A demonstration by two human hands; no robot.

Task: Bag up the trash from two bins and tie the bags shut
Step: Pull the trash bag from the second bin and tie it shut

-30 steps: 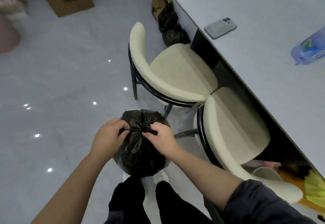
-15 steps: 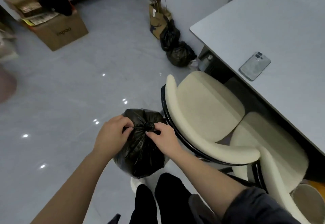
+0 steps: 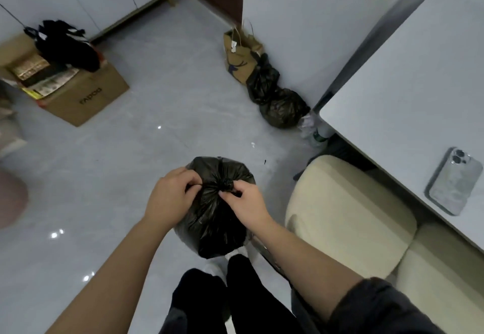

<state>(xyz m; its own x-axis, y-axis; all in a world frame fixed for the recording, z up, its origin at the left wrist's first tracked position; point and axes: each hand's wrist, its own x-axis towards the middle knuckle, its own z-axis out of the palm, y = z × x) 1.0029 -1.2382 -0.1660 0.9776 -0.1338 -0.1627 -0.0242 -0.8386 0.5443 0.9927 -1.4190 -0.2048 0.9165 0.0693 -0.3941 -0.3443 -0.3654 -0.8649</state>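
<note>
A full black trash bag [image 3: 214, 218] hangs in front of my legs, gathered at the top into a knot [image 3: 225, 184]. My left hand [image 3: 170, 197] pinches the bag's twisted end on the left of the knot. My right hand [image 3: 248, 202] pinches the end on the right side. Two more black trash bags [image 3: 277, 103] lie tied on the floor against the far wall. No bin is in view.
A cream chair [image 3: 348, 215] stands close on my right, tucked under a white table [image 3: 408, 76] that holds a phone [image 3: 454, 181]. A brown paper bag [image 3: 239, 55] leans by the wall. A cardboard box [image 3: 78, 92] with papers and dark cloth sits far left.
The view has swung up and left, so the far wall, floor bags and box show more. Both hands stay pinched at the knot, holding the bag in the same place.
</note>
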